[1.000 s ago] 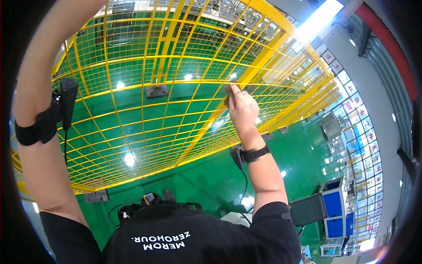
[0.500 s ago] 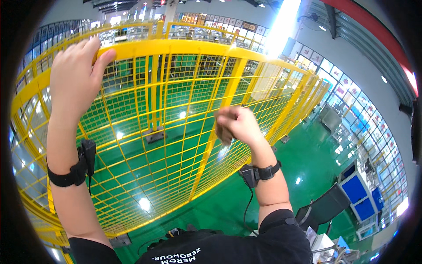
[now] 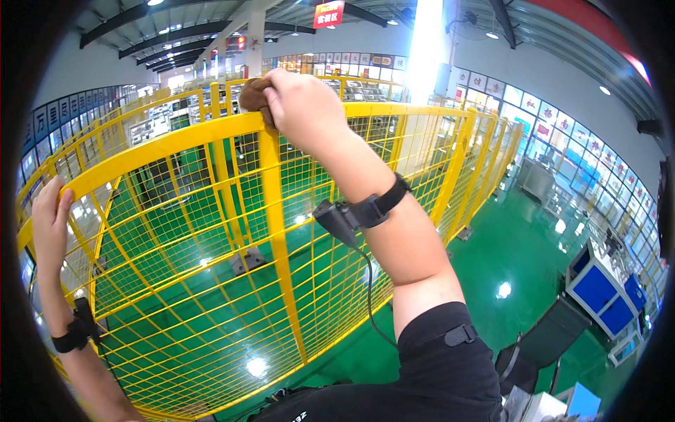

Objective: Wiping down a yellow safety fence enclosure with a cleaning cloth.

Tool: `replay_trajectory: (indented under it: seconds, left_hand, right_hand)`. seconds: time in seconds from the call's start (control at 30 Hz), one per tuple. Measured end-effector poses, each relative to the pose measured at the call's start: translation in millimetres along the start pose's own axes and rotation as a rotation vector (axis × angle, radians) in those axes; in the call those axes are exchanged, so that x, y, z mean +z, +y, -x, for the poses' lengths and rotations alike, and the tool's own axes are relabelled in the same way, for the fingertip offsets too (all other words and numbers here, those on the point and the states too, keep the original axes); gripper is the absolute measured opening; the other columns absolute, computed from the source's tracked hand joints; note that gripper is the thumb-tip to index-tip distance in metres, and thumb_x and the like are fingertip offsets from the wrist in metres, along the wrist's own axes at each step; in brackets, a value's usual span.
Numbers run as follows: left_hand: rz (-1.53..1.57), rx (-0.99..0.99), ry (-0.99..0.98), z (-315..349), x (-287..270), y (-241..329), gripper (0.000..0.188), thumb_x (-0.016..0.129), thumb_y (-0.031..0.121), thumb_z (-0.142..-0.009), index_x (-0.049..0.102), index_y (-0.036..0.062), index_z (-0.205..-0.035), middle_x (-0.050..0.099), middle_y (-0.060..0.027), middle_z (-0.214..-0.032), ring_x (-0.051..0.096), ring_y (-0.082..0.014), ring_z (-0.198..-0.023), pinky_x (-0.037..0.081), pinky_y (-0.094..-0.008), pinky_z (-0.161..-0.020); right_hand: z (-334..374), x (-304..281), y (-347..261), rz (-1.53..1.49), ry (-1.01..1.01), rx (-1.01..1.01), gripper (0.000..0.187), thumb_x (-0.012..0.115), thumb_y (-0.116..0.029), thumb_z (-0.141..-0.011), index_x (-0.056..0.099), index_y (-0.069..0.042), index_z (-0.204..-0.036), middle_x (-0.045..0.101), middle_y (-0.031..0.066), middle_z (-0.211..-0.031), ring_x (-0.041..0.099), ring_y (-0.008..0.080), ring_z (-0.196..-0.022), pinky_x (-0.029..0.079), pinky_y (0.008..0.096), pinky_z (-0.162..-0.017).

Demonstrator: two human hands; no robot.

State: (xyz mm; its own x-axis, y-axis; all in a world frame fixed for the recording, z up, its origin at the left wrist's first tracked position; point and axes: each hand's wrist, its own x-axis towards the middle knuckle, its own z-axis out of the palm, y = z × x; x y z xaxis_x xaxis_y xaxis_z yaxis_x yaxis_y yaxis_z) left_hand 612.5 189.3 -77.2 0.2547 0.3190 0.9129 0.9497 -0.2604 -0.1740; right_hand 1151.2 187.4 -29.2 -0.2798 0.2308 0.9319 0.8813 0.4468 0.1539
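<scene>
A yellow wire-mesh fence [image 3: 276,204] stands in front of me, its flat top rail running from the lower left up across the middle. My right hand [image 3: 306,109] is closed on a brown cloth [image 3: 254,97], which rests on the top rail just above an upright post. Part of the cloth hangs over the near side of the rail. Farther left, my left hand [image 3: 50,221] grips the same rail, fingers over it and thumb on the near side. Each wrist wears a black strap with a small device and a cable.
Beyond the fence stand more yellow fence panels and several machines. A green glossy floor [image 3: 485,271] spreads out on both sides. To the right are a black chair [image 3: 545,337], a blue-and-white cabinet [image 3: 601,299] and a grey machine [image 3: 536,178]. Metal feet [image 3: 248,260] hold the fence posts.
My right hand has risen from in front of the mesh and moved left, bringing the cloth onto the top rail. My left hand now appears lower and farther left on the rail. The view has shifted.
</scene>
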Motion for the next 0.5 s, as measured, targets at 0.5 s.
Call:
replay_trajectory:
  seconds: [0.5]
  left_hand:
    - [0.416,-0.464,-0.293,-27,-47,48,0.043,0.055,0.05,-0.098,0.062,0.0075,-0.102,0.057,-0.0035,-0.095,0.053,-0.0163,-0.093,0.041,-0.0331,-0.082]
  right_hand:
    - [-1,-21,60,-0.389,-0.225,-0.061,0.031,0.069,-0.037,-0.096,0.073,-0.007,-0.104,0.071,0.0199,-0.108,0.069,0.0386,-0.103,0.056,0.0479,-0.092]
